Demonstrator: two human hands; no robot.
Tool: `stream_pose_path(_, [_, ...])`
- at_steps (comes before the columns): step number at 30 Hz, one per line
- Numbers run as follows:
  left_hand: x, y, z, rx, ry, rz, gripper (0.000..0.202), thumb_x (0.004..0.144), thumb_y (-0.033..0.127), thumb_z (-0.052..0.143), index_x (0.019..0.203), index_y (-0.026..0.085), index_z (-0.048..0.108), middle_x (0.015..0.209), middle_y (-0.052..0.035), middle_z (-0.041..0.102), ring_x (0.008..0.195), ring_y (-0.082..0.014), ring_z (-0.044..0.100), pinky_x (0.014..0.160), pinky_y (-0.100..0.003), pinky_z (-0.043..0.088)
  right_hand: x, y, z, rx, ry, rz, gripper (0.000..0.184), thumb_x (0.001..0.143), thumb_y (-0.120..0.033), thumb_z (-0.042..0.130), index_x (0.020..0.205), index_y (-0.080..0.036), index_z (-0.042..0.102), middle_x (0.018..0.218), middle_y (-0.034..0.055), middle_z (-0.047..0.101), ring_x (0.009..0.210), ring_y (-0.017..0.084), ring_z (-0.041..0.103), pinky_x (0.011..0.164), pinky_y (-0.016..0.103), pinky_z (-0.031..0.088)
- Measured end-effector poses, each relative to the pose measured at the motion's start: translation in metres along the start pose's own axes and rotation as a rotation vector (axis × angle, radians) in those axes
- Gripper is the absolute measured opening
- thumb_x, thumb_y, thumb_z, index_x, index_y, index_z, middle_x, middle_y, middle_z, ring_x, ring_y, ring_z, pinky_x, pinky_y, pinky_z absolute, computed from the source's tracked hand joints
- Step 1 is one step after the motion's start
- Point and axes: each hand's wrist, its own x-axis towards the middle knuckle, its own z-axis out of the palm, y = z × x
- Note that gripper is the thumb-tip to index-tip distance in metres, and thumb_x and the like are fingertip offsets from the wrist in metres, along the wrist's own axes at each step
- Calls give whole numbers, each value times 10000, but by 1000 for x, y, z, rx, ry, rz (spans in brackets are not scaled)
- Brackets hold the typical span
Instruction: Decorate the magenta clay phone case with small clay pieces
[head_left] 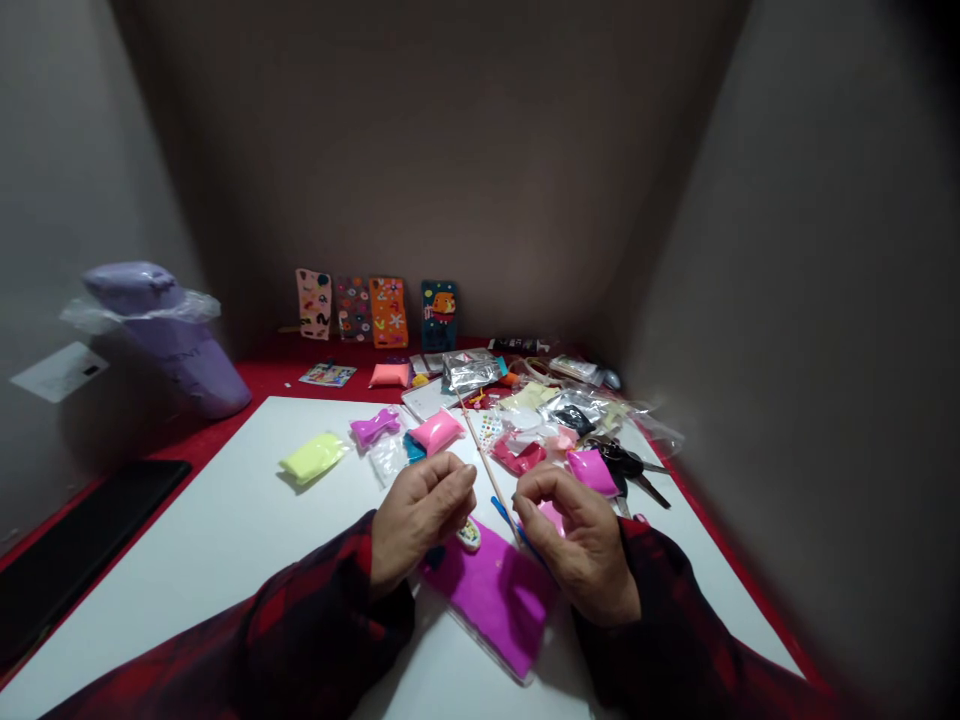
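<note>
Above a phone case spread with magenta clay (499,600), my left hand (420,515) is closed, thumb pressed to curled fingers. What it holds, if anything, is hidden. My right hand (581,545) hovers on the case's other side in a pinch, with perhaps a tiny dark bit at its fingertips that I cannot make out. A small oval patterned piece (469,535) shows just under my left fingers, at the case's upper edge. Between the hands lie a thin wooden stick (487,460) and a blue tool (499,508), partly covered by my right hand.
Packets of yellow (313,458), purple (376,427) and pink clay (437,431) lie beyond my left hand. Scissors and keys (626,465) sit at the right among plastic bags (592,408). Several decorated phone cases (388,312) lean against the back wall. A purple wrapped object (176,345) stands left.
</note>
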Motion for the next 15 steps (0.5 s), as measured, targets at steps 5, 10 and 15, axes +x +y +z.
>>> stream_pose_path(5, [5, 4, -9, 170, 33, 10, 215, 756, 334, 627, 740, 129, 563, 557, 38, 505, 438, -41, 374, 392, -158, 274, 1, 0, -2, -8, 5, -12, 96, 833, -142, 532, 748, -186, 529, 693, -9, 520, 648, 129, 503, 626, 289, 413])
stream_pose_path(10, [7, 5, -15, 361, 2, -49, 164, 698, 273, 667, 664, 132, 591, 583, -10, 579, 533, -126, 547, 475, -214, 398, -1, 1, -3, -34, 19, -16, 85, 826, -141, 538, 755, -189, 533, 697, -3, 526, 650, 134, 505, 613, 293, 415])
stream_pose_path(15, [8, 4, -17, 615, 32, 100, 182, 777, 255, 590, 634, 142, 599, 614, -19, 568, 580, -140, 555, 522, -229, 402, 0, 1, -4, -63, 16, -41, 86, 820, -121, 534, 767, -189, 538, 703, 1, 530, 661, 137, 508, 614, 294, 420])
